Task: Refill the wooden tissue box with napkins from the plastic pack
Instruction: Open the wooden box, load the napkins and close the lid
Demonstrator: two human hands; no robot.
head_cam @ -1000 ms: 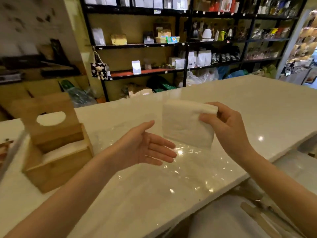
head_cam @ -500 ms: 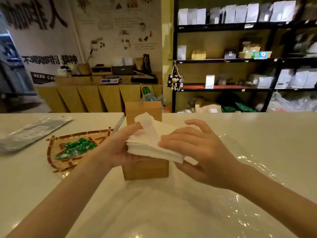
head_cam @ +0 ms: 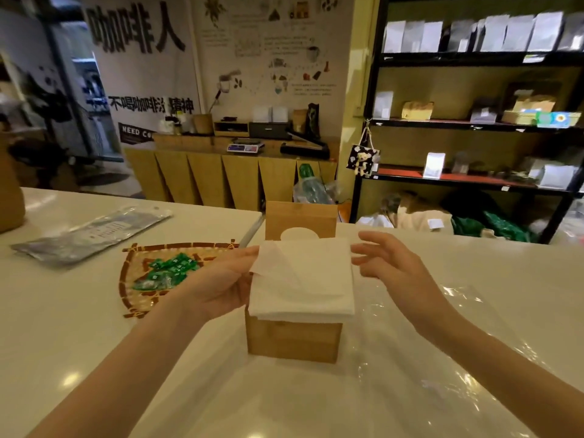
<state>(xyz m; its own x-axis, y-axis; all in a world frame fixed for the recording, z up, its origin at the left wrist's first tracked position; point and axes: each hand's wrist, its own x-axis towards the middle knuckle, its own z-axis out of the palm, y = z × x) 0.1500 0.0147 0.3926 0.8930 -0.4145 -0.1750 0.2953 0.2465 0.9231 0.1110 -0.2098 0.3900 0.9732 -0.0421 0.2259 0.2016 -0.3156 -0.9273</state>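
Observation:
The wooden tissue box (head_cam: 294,341) stands in the middle of the white counter with its lid (head_cam: 300,220) tipped up behind it, a round hole in the lid. A stack of white napkins (head_cam: 305,281) lies across the box's open top, the top sheet partly folded over. My left hand (head_cam: 221,284) holds the stack at its left edge, thumb near the top corner. My right hand (head_cam: 392,267) hovers just right of the stack with fingers spread, not gripping it. The clear plastic pack (head_cam: 426,358) lies flattened on the counter around and in front of the box.
A woven tray (head_cam: 142,298) with green wrapped sweets sits left of the box. A grey foil pouch (head_cam: 91,232) lies further left. A brown container (head_cam: 11,203) stands at the left edge. Black shelves (head_cam: 474,128) stand beyond the counter.
The napkin stack has been set down on the box's open top. My right hand has let go and pulled to the right. My left hand stays on the left edge.

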